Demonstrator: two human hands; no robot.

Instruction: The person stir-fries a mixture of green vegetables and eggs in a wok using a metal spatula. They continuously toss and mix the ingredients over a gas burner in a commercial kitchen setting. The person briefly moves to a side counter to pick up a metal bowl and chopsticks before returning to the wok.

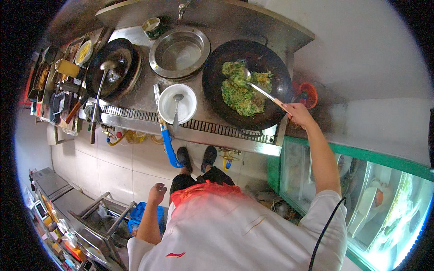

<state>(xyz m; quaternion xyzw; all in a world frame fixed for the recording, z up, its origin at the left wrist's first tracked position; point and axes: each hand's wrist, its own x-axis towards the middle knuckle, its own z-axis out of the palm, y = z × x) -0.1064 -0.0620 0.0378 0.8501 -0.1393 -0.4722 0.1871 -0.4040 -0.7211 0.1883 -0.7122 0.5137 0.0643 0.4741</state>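
My right hand (298, 114) is closed around the wooden handle of a metal ladle (266, 92). The ladle's bowl is in chopped greens (242, 98), which look partly blurred, inside a large black wok (217, 113) at the right of the steel stove. My left hand (158, 193) hangs low beside my body, holding nothing, its fingers loosely curled. Left of the wok, a white bowl (186, 115) with a metal spoon (176, 108) in it stands near the stove's front edge. A tool with a blue handle (168, 145) sticks out over that edge beside the bowl.
A steel basin (154, 64) is set in the stove behind the bowl. Farther left, a second wok (96, 79) holds a long-handled ladle (98, 98) reaching past the front edge. A green-framed glass display cabinet (373, 159) stands at the right. Behind me at left are a steel rack and a blue crate (144, 213).
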